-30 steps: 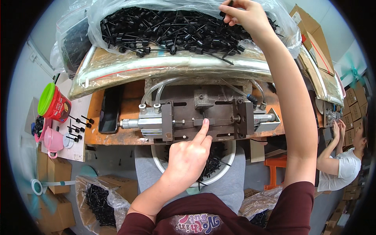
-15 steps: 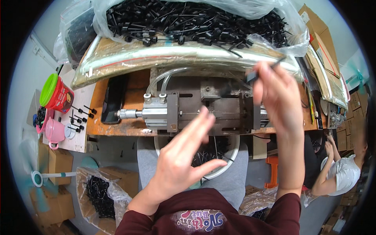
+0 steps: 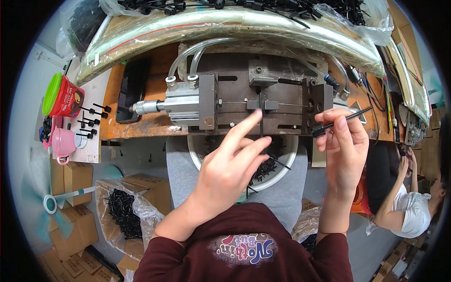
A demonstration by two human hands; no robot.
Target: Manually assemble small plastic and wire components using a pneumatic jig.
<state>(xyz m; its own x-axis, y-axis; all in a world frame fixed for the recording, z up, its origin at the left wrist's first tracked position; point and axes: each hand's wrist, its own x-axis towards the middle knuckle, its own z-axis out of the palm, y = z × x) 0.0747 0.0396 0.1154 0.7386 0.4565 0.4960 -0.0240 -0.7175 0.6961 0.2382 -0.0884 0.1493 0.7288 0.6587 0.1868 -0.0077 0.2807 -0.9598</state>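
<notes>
My right hand [image 3: 343, 145] pinches a black plastic part with a thin stem [image 3: 353, 116]; its knobbed head [image 3: 318, 130] points left and the stem tilts up to the right. My left hand [image 3: 225, 169] has its fingers spread and grips nothing that I can see. Its index fingertip is at a slim black stem [image 3: 261, 127] standing in the middle of the metal clamping fixture [image 3: 239, 120], between two small dark jaw blocks [image 3: 270, 105]. Whether the fingertip touches the stem I cannot tell. A silver air cylinder [image 3: 183, 105] sits at the fixture's left.
Between my legs stands a white basket [image 3: 196, 160] of black parts. Behind the fixture, a plastic-wrapped board [image 3: 225, 27] carries a pile of parts. A phone [image 3: 129, 94], red tub [image 3: 69, 97] and pink cup [image 3: 63, 142] are at left. Another person [image 3: 408, 211] sits at right.
My right hand has come down from beside the parts pile with the black part still held. The left hand has shifted slightly, and a black stem now shows clearly in the fixture.
</notes>
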